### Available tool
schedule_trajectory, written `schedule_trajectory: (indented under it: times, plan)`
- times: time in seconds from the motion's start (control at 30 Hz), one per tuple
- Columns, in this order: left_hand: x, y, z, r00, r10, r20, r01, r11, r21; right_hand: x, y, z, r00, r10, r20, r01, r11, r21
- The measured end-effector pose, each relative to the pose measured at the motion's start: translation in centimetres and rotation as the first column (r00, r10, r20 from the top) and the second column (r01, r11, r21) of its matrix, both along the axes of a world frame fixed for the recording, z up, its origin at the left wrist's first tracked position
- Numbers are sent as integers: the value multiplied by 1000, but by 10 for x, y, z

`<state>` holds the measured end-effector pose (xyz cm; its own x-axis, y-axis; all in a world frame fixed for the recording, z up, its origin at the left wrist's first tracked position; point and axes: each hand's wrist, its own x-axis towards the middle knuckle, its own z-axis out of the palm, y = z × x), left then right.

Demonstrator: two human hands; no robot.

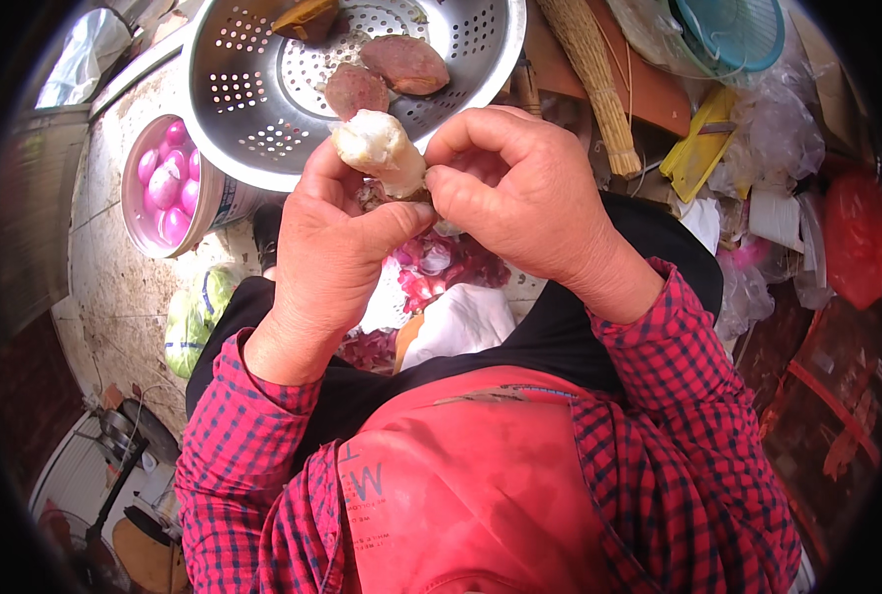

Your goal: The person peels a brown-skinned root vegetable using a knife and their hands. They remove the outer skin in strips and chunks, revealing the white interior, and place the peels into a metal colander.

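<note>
My left hand (337, 237) grips a pale, whitish vegetable piece (381, 148), its lumpy top tilted up and to the left. My right hand (515, 185) is at the lower right side of the piece, thumb and forefinger pinched together there; whether something small is between them I cannot tell. Just beyond the hands stands a perforated metal colander (226, 134) with reddish sweet potatoes (404, 64) and an orange-brown chunk (306, 19) in it. Below the hands, between the knees, lie reddish-purple peelings (448, 263) and a white cloth or bag (463, 319).
On the left stands a white bucket (133, 223) of peeled purple onions (165, 185). Wrapped green vegetables (188, 334) lie on the tiled floor near the left knee. At the upper right are a straw broom (589, 74), a turquoise basket (753, 37), a yellow object (697, 148) and plastic bags (775, 141).
</note>
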<state>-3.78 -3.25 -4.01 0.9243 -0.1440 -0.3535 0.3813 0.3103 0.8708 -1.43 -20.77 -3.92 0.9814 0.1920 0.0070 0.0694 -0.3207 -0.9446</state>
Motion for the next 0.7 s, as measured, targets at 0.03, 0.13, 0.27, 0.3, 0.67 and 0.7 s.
schedule_trajectory:
  times: [0.03, 0.13, 0.27, 0.3, 0.67, 0.7]
  plan:
    - [0, 1, -2, 1000, -9, 21, 8, 999, 39, 0, -1, 0, 1000, 1, 1, -1, 1000, -13]
    - [0, 0, -2, 997, -17, 77, 7, 991, 132, 0, -3, 0, 1000, 13, 4, -13, 1000, -23]
    - [1, -1, 2, 994, -28, 109, -2, 964, 266, -1, -3, 3, 997, 39, -70, -40, 999, -4]
    - [1, -1, 1, 993, -30, 117, -4, 959, 282, -1, -3, 3, 995, 38, -87, -38, 999, 1]
    - [-1, 2, 1, 992, -30, 119, 1, 970, 244, -1, -2, 9, 984, 66, -166, -64, 998, 17]
    - [-1, 2, 1, 993, -32, 112, 4, 969, 248, 0, -4, 11, 977, 85, -196, -85, 996, 12]
